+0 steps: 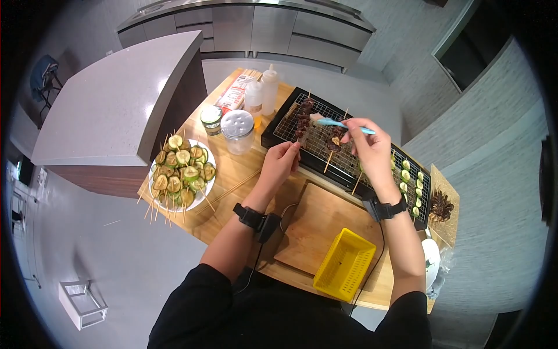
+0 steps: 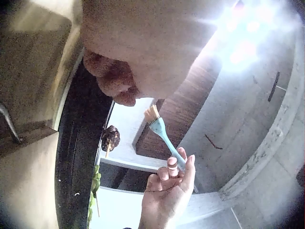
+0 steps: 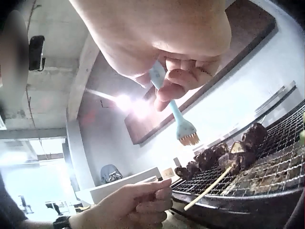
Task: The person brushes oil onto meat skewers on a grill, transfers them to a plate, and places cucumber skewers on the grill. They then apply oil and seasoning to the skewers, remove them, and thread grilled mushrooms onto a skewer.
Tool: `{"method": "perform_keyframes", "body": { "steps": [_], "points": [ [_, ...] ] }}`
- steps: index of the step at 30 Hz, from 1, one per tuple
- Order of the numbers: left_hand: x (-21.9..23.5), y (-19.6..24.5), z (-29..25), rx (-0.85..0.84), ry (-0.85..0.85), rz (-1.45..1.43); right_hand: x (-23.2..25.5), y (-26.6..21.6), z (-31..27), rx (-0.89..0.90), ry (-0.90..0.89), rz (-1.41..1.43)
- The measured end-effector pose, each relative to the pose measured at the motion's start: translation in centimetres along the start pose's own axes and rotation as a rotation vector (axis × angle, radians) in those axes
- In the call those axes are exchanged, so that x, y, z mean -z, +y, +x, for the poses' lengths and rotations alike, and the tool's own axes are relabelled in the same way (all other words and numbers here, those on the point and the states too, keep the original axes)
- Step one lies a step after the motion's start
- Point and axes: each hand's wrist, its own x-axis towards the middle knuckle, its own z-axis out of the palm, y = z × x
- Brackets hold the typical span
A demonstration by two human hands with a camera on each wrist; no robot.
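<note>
My left hand [image 1: 279, 166] is at the near edge of the black grill [image 1: 269, 137], pinching the stick end of a skewer of dark brown pieces [image 1: 303, 119] that lies over the wire rack. Held in the fingers of my right hand [image 1: 373, 148] is a light-blue basting brush [image 1: 334, 123] with tan bristles. Those bristles are just right of the dark skewer, and in the right wrist view the brush head [image 3: 187, 132] hangs above the rack. A second skewer of dark, mushroom-like pieces [image 1: 334, 142] rests on the rack between my hands, its bare stick pointing toward me.
Green slices on skewers [image 1: 405, 175] lie at the grill's right. On the left stands a plate [image 1: 210, 157] heaped with zucchini-like skewers, near a shaker jar [image 1: 238, 136], a small tin [image 1: 211, 119] and squeeze bottles [image 1: 269, 87]. A cutting board [image 1: 311, 227] and yellow basket [image 1: 334, 279] are in front.
</note>
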Motion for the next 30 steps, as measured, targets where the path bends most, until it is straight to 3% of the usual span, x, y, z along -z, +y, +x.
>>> {"method": "perform_keyframes", "body": {
  "steps": [4,8,16,20,24,27,30],
  "points": [
    [0.1,-0.2,0.1,0.012,0.007,0.006,-0.5,0.5,-0.8,0.013,-0.157,-0.197],
    [0.1,-0.2,0.0,0.001,-0.005,0.017,-1.4,0.2,-0.7,-0.013,-0.025,-0.023],
    [0.0,-0.3,0.0,0.018,0.013,0.017,-1.7,1.0,-0.2,-0.015,-0.145,-0.092],
    [0.0,-0.1,-0.1,0.020,0.013,0.028,-1.8,-0.2,0.4,0.007,-0.014,-0.053],
    [0.0,-0.2,0.0,0.035,0.007,-0.003,-1.7,0.2,1.1,-0.015,-0.086,-0.116],
    [0.1,-0.3,0.1,0.035,0.011,-0.011,-1.6,0.5,2.0,0.005,0.016,-0.139],
    [0.0,-0.3,0.1,0.044,0.008,-0.013,-1.9,0.5,2.3,-0.039,-0.067,-0.112]
  ]
}}
